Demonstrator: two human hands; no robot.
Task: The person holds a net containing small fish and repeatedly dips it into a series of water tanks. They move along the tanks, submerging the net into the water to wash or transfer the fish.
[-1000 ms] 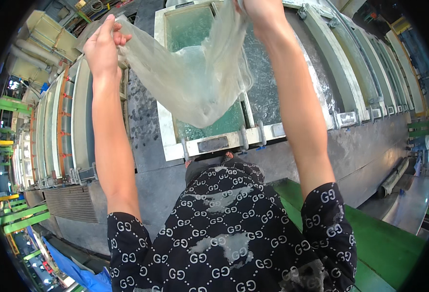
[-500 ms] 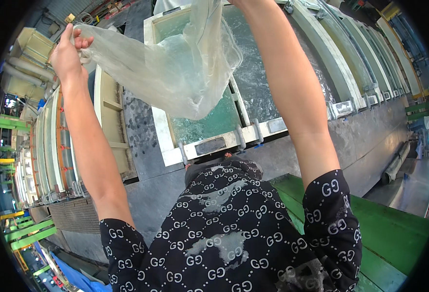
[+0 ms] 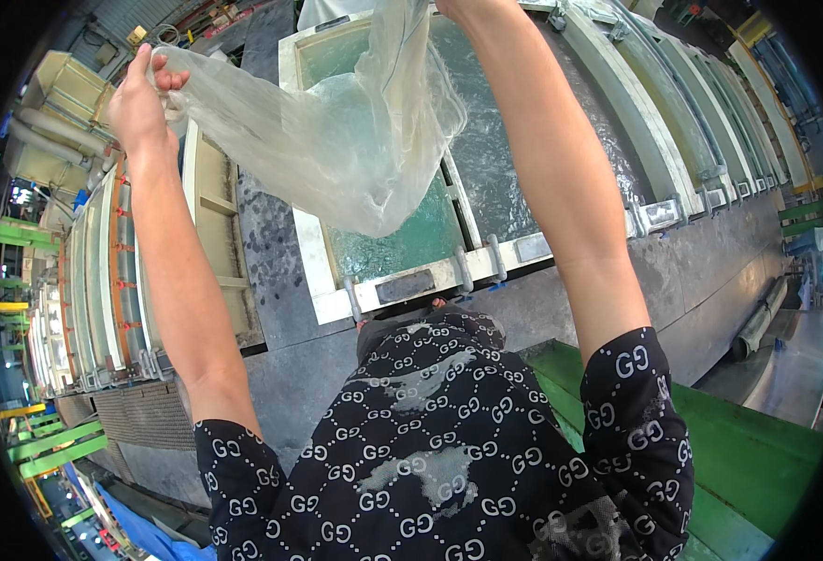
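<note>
Above the tank [image 3: 333, 305], translucent sheeting [image 3: 332, 140] sags crosswise, middle lowest.

Netting [image 3: 364, 159] I hold over the tank [image 3: 316, 257]: sheer, thin, fine-meshed, softly shiny along the folds; cloth or plastic, can't tell. Tank rim [image 3: 364, 297]: smooth, scuffed. Brackets [image 3: 465, 269] on the tank's near side: dull metal, by the look. Floor [image 3: 276, 243] left of tank: matt, wet-blotched. My shirt [image 3: 430, 421], nearer than the tank: matt cloth.
</note>
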